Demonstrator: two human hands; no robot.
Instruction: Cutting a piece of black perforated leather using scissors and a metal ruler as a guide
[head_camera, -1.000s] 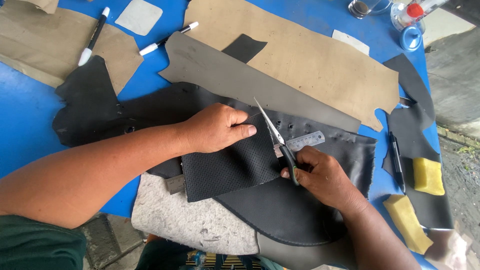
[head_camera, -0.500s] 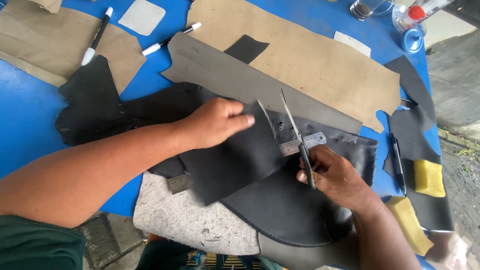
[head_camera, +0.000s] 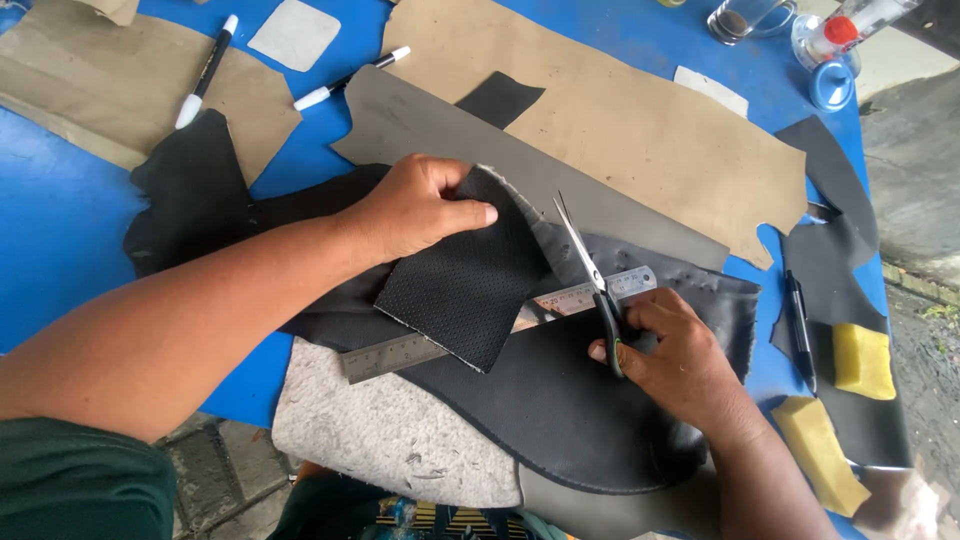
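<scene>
My left hand (head_camera: 415, 205) grips the top edge of a cut rectangular piece of black perforated leather (head_camera: 465, 290) and holds it tilted over a large black leather sheet (head_camera: 560, 410). My right hand (head_camera: 680, 355) holds black-handled scissors (head_camera: 590, 275), blades slightly apart and pointing away from me, just right of the cut piece. A steel ruler (head_camera: 400, 352) lies across the leather sheet, partly under the cut piece.
Tan pattern pieces (head_camera: 620, 130) and a grey sheet (head_camera: 420, 130) lie on the blue table (head_camera: 60, 210). White markers (head_camera: 205, 70), a black pen (head_camera: 798, 325), yellow sponges (head_camera: 862, 360), glue containers (head_camera: 825, 50) and black scraps surround the work. The table's near edge runs below my arms.
My left hand has lifted the cut perforated piece off the sheet, uncovering the ruler. My right hand drew the scissors to the right, away from the piece.
</scene>
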